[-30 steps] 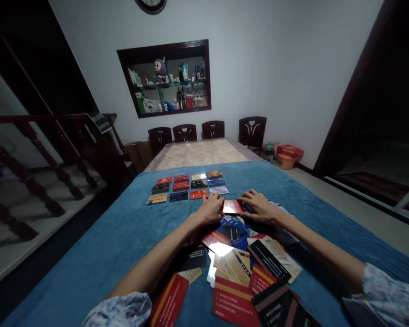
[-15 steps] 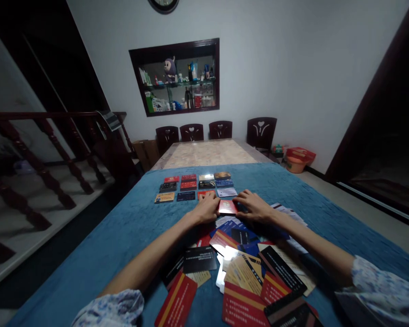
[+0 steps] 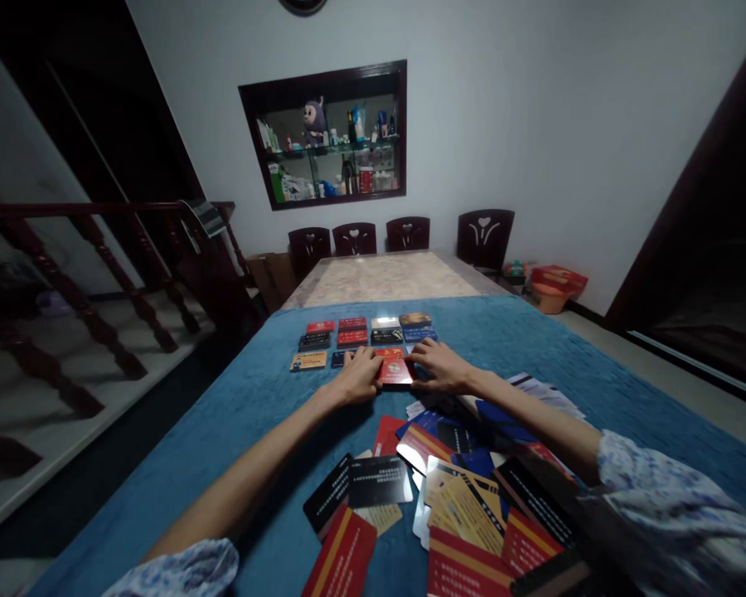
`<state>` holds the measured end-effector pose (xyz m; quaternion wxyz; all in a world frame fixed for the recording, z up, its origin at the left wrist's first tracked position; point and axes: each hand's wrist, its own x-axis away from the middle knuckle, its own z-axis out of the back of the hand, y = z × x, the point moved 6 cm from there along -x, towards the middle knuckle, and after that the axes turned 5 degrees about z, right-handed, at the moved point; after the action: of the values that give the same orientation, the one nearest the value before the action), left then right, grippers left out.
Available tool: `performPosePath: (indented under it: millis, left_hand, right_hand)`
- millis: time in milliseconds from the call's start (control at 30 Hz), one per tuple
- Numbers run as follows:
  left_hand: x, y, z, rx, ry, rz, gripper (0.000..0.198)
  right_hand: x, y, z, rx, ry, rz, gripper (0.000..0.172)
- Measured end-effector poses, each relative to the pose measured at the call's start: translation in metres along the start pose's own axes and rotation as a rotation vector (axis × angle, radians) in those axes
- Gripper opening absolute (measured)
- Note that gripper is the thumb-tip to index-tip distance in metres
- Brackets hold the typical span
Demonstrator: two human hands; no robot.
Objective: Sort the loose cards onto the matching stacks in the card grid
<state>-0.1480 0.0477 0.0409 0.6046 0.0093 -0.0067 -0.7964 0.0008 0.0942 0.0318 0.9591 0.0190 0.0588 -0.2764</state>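
Note:
A red card (image 3: 396, 371) lies between my two hands at the near edge of the laid-out cards. My left hand (image 3: 357, 377), fingers curled, grips its left edge and partly covers a dark blue card (image 3: 339, 359). On the opposite edge, the curled fingers of my right hand (image 3: 440, 367) hold the same card. Beyond them are rows of cards: a tan one (image 3: 309, 361), a black one (image 3: 386, 336) and several red ones (image 3: 352, 337). Closer to me spreads a loose heap of overlapping cards, among them a black card (image 3: 380, 481) and a gold card (image 3: 466, 510).
A blue cloth (image 3: 236, 414) covers the near part of the long table, with the bare tabletop (image 3: 379, 278) beyond it. White and blue cards (image 3: 544, 394) lie right of the heap. Chairs (image 3: 409, 234) stand at the far end; a wooden railing (image 3: 93, 249) runs along the left.
Both hands have shifted slightly left relative to the rows, bringing the red card over toward the orange-red card's place. The view has also shifted a little.

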Motion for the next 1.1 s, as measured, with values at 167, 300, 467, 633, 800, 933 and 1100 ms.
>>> performPosePath:
  millis: [167,300,467,633,800,933,1100]
  left_hand:
    - [0.005,-0.022,0.002,-0.017,0.006,0.039,0.03]
    - [0.008,-0.039,0.005,-0.013,0.014,0.056,0.033]
    - [0.01,-0.054,0.009,-0.016,0.008,0.086,0.034]
    - [0.013,-0.069,0.014,-0.03,0.011,0.121,0.034]
    - [0.014,-0.089,0.016,-0.033,0.008,0.163,0.037]
    - [0.012,-0.106,0.019,-0.025,0.001,0.196,0.039]
    - [0.008,-0.123,0.026,-0.018,0.019,0.208,0.038]
  right_hand:
    - [-0.021,-0.013,0.005,0.015,-0.014,-0.017,0.036]
    - [-0.036,-0.021,0.008,-0.016,-0.022,0.015,0.035]
    - [-0.054,-0.028,0.011,-0.023,-0.024,0.054,0.035]
    - [-0.074,-0.032,0.011,-0.016,-0.04,0.06,0.044]
    - [-0.096,-0.035,0.01,-0.004,-0.019,0.086,0.037]
    - [-0.114,-0.037,0.012,-0.004,-0.025,0.095,0.035]
    - [-0.136,-0.038,0.017,-0.011,-0.043,0.087,0.038]
